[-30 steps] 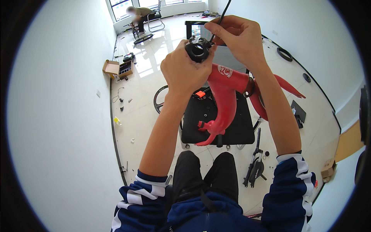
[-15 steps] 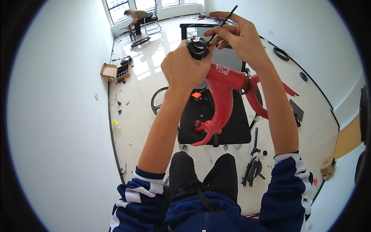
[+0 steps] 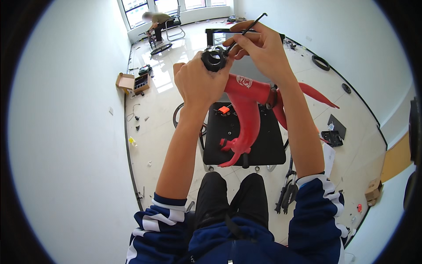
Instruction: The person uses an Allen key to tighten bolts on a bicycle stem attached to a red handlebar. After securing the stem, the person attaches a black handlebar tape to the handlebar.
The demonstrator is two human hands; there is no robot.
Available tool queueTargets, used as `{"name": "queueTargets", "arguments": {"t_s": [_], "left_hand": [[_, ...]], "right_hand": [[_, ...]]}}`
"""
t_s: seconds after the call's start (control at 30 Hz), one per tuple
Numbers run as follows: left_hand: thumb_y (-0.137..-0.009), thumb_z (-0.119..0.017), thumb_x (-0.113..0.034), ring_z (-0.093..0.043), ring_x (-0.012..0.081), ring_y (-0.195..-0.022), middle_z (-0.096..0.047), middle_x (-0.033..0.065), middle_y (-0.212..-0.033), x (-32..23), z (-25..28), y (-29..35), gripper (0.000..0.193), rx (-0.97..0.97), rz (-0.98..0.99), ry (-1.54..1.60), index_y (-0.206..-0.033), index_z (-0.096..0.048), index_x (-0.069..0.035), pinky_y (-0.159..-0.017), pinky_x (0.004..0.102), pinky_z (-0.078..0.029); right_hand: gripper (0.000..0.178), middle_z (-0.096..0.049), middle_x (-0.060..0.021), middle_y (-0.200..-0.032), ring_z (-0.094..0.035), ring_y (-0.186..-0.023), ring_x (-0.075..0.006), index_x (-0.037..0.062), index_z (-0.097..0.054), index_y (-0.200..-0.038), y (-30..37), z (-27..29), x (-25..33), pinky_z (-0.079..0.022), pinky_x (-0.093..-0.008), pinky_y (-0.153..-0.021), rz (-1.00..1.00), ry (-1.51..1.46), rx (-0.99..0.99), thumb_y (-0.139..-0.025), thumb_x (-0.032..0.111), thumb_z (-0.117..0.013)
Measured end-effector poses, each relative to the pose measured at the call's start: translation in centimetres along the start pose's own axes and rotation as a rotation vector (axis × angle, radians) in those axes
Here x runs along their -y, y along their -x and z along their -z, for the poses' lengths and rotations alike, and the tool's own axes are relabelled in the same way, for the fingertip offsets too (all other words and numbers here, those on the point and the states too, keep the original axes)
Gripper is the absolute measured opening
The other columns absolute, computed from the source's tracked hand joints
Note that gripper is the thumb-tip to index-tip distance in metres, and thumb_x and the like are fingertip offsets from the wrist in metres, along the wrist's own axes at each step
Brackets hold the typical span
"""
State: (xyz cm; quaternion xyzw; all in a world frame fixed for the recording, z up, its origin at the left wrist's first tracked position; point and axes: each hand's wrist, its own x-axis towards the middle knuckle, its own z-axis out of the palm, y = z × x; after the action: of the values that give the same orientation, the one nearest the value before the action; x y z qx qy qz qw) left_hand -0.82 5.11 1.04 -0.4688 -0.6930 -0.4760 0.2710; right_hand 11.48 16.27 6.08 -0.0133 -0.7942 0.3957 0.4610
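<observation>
My left hand [image 3: 200, 83] is closed round a black bicycle stem [image 3: 214, 67] with a round clamp opening. The stem is at the upper left end of a red bicycle frame [image 3: 247, 114], whose head tube carries a pale badge. The frame hangs slanted over a black chair seat, its lower end near the seat; whether it touches is unclear. In my right hand [image 3: 268, 50], a thin black hex key [image 3: 260, 19] is pinched between the fingers. Its bent end points up and away, while its other end meets the stem's right side.
Small parts and an orange item [image 3: 224, 109] lie on the black seat [image 3: 270, 141]. A suspension fork [image 3: 285, 189] is on the floor at right, with a tire [image 3: 320, 62] farther off. An open box [image 3: 125, 82] stands left. Another person [image 3: 157, 20] bends over a bicycle at the back.
Both hands, the stem and the red frame have shifted a little left. The hex key has turned and leans lower, with its bent end now showing.
</observation>
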Motion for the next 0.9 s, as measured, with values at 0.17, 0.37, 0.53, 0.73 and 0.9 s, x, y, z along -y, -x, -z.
{"name": "queueTargets", "arguments": {"t_s": [0.17,0.37,0.53,0.73,0.9], "left_hand": [[-0.084,-0.074,-0.049,-0.063,0.0215,-0.050,-0.065,0.0053,-0.055,-0.3,1.3,-0.3,0.047,0.102,0.043,-0.033,-0.074,-0.075,-0.004,-0.057,0.0340,-0.049],[-0.083,-0.077,-0.045,-0.063,0.0190,-0.051,-0.065,0.0041,-0.055,1.0,1.3,0.6,0.044,-0.012,0.061,0.039,-0.072,-0.073,-0.003,-0.055,0.0309,-0.049],[-0.082,-0.075,-0.049,-0.061,0.0222,-0.051,-0.065,0.0037,-0.056,1.2,1.1,0.9,0.044,-0.023,0.068,0.109,-0.072,-0.069,-0.006,-0.069,0.0341,-0.045],[-0.082,-0.074,-0.050,-0.061,0.0249,-0.052,-0.066,0.0039,-0.057,1.3,1.6,1.0,0.044,-0.009,0.108,0.126,-0.073,-0.067,-0.008,-0.075,0.0367,-0.043],[-0.081,-0.074,-0.050,-0.062,0.0270,-0.053,-0.065,0.0057,-0.057,1.3,1.3,1.1,0.045,-0.061,0.117,0.160,-0.071,-0.066,-0.007,-0.072,0.0378,-0.043]], "right_hand": [[0.019,-0.075,-0.0142,-0.095,-0.074,-0.079,-0.0182,-0.0017,-0.062,-0.114,0.2,-1.0,-0.3,-0.059,-0.0283,-0.069,0.005,0.062,-0.041,-0.096,0.005,-0.059],[0.019,-0.076,-0.0129,-0.089,-0.075,-0.073,-0.0182,-0.0035,-0.070,-0.100,0.3,-2.0,0.3,-0.059,-0.0257,-0.066,-0.028,0.095,-0.079,-0.087,0.009,-0.074],[0.024,-0.076,-0.0108,-0.084,-0.075,-0.074,-0.0169,-0.0025,-0.074,-0.099,-0.2,-2.4,0.5,-0.060,-0.0257,-0.068,-0.042,0.006,-0.119,-0.081,0.012,-0.082],[0.023,-0.075,-0.0132,-0.098,-0.074,-0.091,-0.0206,-0.0015,-0.072,-0.111,-0.5,-2.3,0.8,-0.061,-0.0314,-0.086,-0.038,-0.022,0.014,-0.090,0.006,-0.072],[0.028,-0.075,-0.0150,-0.100,-0.074,-0.095,-0.0228,-0.0016,-0.067,-0.120,-1.4,-2.0,1.1,-0.060,-0.0340,-0.090,-0.077,-0.090,0.116,-0.093,0.005,-0.068]]}}
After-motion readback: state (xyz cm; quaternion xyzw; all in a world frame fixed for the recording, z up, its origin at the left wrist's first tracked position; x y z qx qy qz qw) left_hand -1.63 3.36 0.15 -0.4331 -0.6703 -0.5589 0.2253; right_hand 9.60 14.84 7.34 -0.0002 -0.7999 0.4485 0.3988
